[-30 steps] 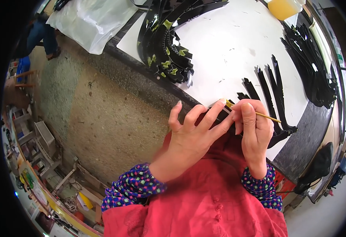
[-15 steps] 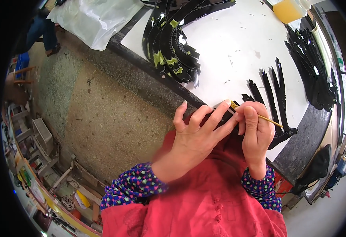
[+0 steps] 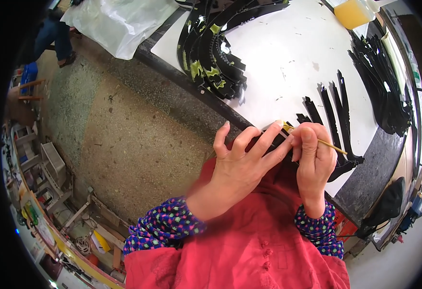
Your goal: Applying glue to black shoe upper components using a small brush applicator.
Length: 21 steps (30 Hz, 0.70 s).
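My right hand (image 3: 313, 159) is closed in a pinch around a thin yellowish stick (image 3: 333, 147), its back end poking out to the right. Beside it, my left hand (image 3: 240, 166) has its fingers spread, with the index finger and thumb reaching to a black strip piece (image 3: 278, 140) at the table's near edge. Something yellow shows by the left index fingertip, at the front of the pinch; its kind is too small to tell. Most of the strip piece lies hidden under both hands. Several narrow black strips (image 3: 325, 108) fan out on the white surface just past my right hand.
A curved pile of black pieces with yellow-green patches (image 3: 208, 53) lies at the far left of the white tabletop (image 3: 273, 72). More black strips (image 3: 382, 89) are bundled at the right, near a container of yellow liquid (image 3: 350, 15). Whitish plastic sheeting (image 3: 119, 24) hangs at the far left corner.
The whole view has shifted very slightly. Both hands keep nearly the same pose, the stick still in the right one.
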### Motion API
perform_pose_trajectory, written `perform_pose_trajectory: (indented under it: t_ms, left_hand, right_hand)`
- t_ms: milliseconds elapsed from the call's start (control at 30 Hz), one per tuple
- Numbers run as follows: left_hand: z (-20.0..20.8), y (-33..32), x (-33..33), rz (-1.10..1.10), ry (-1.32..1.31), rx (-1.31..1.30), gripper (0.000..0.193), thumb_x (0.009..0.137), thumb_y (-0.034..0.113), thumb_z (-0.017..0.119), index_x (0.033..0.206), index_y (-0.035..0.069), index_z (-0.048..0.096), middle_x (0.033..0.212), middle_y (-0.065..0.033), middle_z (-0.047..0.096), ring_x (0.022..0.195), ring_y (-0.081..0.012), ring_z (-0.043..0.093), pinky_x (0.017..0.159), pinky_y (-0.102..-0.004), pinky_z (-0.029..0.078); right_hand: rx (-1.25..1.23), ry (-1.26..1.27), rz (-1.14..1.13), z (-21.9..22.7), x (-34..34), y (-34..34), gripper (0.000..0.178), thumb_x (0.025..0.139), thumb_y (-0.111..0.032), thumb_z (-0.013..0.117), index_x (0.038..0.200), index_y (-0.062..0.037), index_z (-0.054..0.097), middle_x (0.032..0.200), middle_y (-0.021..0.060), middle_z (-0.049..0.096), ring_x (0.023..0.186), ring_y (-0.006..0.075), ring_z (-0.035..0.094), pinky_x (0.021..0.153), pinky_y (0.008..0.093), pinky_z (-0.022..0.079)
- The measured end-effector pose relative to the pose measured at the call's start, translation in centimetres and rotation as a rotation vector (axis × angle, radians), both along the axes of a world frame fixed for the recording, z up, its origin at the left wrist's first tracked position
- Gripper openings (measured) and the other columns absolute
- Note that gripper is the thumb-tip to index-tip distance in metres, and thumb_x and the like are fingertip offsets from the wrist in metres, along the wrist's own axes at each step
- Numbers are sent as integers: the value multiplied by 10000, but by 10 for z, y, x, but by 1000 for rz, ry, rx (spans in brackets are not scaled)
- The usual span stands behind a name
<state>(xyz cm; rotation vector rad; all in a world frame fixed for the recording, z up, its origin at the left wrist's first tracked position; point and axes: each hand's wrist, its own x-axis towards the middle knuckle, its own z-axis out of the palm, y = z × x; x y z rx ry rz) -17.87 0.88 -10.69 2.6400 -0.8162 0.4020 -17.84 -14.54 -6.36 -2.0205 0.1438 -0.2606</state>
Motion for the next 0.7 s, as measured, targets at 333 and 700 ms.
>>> perform_pose_trajectory:
  t_ms: [333, 700]
  left_hand:
    - [7, 0, -1, -8, 63, -5, 578, 780, 490, 749, 1335, 378, 635, 1462, 88, 477, 1207, -176, 391, 1110, -558, 211]
    - [10, 7, -5, -52, 74, -67, 646, 816, 454, 738, 1422, 296, 580, 1472, 36, 496, 1238, -161, 451, 1107, -535, 224]
  right_hand:
    - [-332, -180, -11, -3, -7, -14, 54, 968, -29, 638, 1001, 5, 664, 895, 90, 656, 778, 195, 612, 692, 307, 490]
    - [-533, -320, 49, -11, -13, -17, 243, 798, 57, 736, 1018, -18, 665, 964, 112, 660, 866, 298, 624, 771, 391, 509]
